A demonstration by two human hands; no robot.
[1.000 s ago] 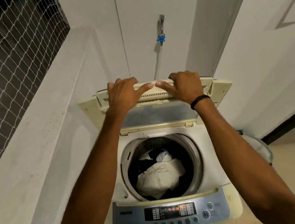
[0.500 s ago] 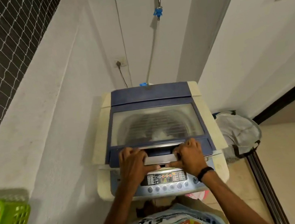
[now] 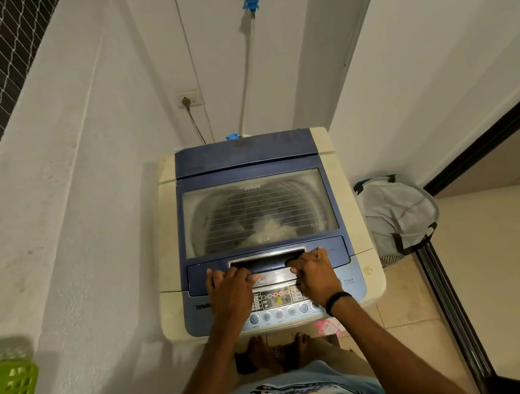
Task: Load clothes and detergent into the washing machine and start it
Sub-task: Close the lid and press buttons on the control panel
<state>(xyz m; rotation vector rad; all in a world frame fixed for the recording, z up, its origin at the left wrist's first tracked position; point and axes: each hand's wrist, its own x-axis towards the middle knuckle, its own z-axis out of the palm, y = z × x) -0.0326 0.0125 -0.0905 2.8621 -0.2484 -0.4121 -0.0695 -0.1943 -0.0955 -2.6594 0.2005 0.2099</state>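
With my left hand (image 3: pixel 229 288) and right hand (image 3: pixel 316 272) curled over the handle (image 3: pixel 268 264) of the washing machine (image 3: pixel 261 230) lid, holding it flat over the clothes (image 3: pixel 266 229), I judged my fingertips might get pinched, or my wrists bump a control-panel (image 3: pixel 276 298) button.

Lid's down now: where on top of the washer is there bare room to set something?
The blue rear panel behind the lid window lies bare, as do the cream side strips. The front is crowded: left hand and right hand cover the handle and control panel.
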